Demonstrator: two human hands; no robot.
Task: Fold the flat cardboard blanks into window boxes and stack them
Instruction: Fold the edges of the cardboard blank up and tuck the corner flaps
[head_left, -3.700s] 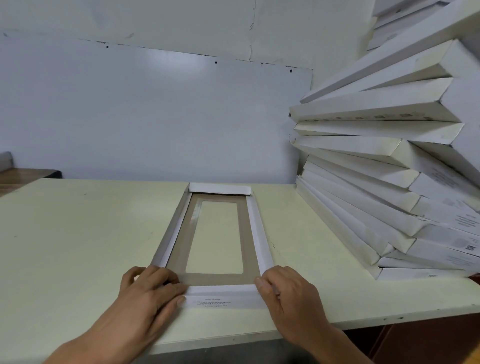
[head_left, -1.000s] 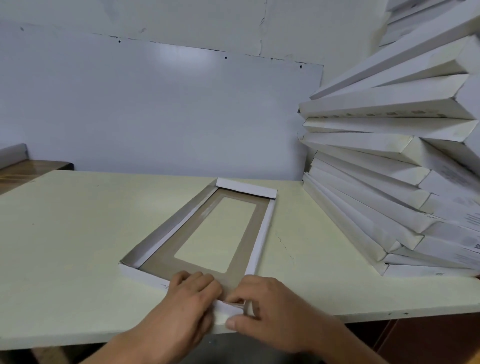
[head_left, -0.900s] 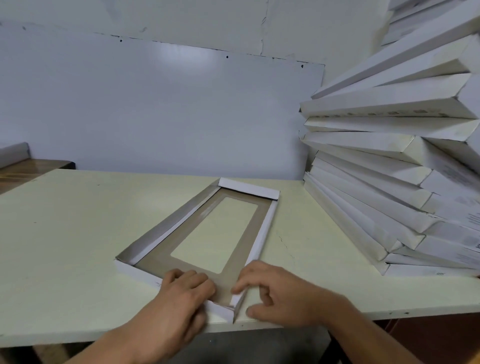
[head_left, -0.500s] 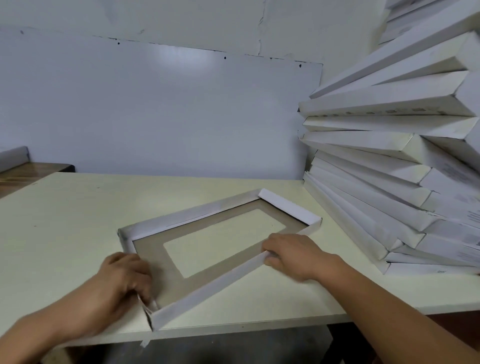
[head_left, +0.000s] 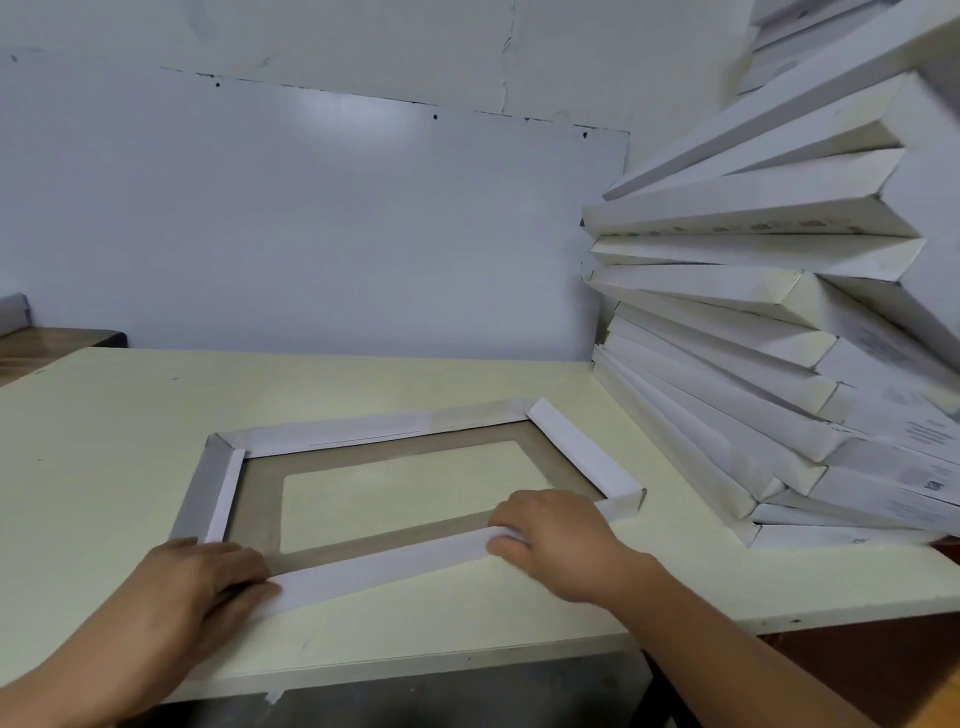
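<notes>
- Box (head_left: 410, 499) has swung round since half a second ago, long side now facing the person, flat on the table (head_left: 104, 441).
- Left hand (head_left: 208, 577) moved onto the near wall's left end, fingers lying flat on it.
- Right hand (head_left: 556, 535) pinches the same wall nearer its right end.
- Stack (head_left: 779, 364) sits right of it.

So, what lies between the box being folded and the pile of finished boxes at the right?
In the head view only bare table lies between the window box and the stack of folded boxes; they stand apart.
</notes>
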